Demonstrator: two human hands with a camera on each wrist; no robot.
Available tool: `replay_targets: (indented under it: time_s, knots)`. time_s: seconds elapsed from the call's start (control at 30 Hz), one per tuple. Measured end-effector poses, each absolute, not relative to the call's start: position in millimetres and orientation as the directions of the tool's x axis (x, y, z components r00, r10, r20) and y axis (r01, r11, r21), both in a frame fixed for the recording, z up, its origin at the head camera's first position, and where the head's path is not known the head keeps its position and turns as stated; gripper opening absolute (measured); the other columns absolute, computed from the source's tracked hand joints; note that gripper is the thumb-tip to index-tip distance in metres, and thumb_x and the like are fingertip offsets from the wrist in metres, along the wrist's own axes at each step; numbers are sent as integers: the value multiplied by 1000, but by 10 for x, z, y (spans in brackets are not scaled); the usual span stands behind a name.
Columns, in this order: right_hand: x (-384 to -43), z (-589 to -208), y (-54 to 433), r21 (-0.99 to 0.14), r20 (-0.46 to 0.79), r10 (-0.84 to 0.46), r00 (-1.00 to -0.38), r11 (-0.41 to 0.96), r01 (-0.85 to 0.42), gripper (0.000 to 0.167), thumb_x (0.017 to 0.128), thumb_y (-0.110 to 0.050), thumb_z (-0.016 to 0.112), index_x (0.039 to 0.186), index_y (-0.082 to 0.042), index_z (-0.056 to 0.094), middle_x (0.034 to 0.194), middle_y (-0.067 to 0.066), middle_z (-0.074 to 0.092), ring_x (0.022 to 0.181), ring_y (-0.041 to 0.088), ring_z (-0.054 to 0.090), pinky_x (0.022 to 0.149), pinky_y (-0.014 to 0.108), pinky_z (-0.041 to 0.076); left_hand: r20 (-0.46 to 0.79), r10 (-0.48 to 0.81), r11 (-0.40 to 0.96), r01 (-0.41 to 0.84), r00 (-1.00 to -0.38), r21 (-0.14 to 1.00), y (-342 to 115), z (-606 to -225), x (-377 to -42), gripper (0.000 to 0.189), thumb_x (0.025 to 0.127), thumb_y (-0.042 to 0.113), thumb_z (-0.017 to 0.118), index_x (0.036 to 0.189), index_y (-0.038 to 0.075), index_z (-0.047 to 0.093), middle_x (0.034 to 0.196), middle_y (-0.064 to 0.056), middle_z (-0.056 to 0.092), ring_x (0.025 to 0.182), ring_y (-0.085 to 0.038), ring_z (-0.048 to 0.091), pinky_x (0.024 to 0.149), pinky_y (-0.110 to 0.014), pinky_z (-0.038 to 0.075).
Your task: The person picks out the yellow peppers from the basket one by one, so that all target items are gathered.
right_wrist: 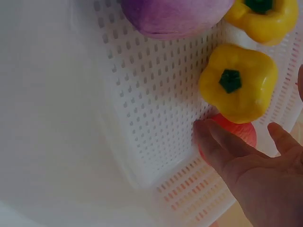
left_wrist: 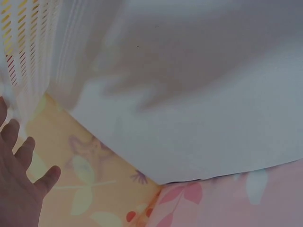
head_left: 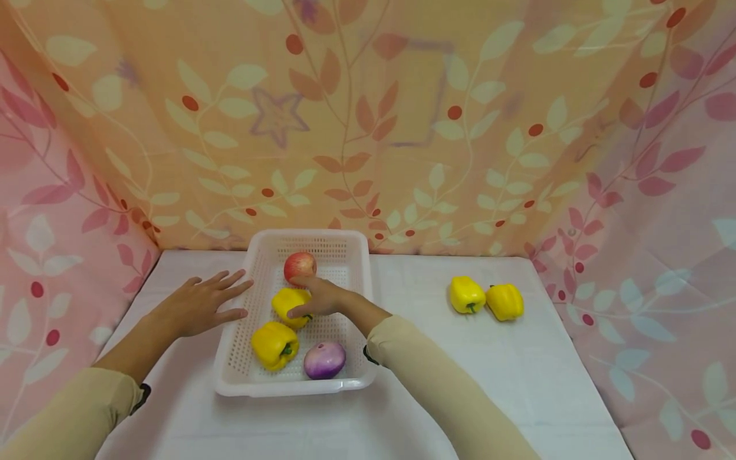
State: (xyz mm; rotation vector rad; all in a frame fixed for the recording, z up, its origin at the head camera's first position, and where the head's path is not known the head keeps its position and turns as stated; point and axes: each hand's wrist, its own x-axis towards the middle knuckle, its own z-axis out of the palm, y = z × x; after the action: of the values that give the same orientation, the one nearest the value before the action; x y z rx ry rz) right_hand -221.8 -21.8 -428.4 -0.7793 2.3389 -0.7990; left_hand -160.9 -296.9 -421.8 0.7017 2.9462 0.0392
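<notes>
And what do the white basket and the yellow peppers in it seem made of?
White basket: probably moulded plastic with a slight sheen; regular slots pierce its walls. Yellow peppers: smooth, glossy, evenly coloured, with bright highlights; possibly plastic or foam imitations, though real ones can't be ruled out.

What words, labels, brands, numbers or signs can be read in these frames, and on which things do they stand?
None: no readable text in any of the three views.
The white basket, apple, yellow peppers and purple vegetable show no visible lettering.
The patterned cloth bears leaves, dots and a star outline, but no letters.
The dark wristband shows too little to tell.
</notes>
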Motion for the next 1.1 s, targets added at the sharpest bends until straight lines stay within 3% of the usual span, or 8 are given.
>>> replay_targets:
  time_s: [0.4, 1.1]
  knots:
    - [-2220, -4369, -337, -615, -363, -634, -683, 713, -335, 76, 92, -31, 72, 156, -14, 34, 156, 4, 41, 140, 23, 41, 118, 37, 30, -115, 444, 896, 440, -889, 56, -2966, -4212, -1619, 74, 95, 63, 51, 153, 17, 41, 159, -16, 34, 140, -46, 35, 104, -72, 32]
    - [-2232, -4388, -334, -592, -338, -651, -680, 708, -384, 71, 92, -27, 72, 153, -15, 39, 153, 5, 44, 137, 23, 44, 116, 37, 33, -121, 436, 900, 430, -892, 74, -2962, -4207, -1608, 74, 95, 62, 50, 153, 17, 41, 159, -16, 33, 140, -47, 35, 103, -73, 31]
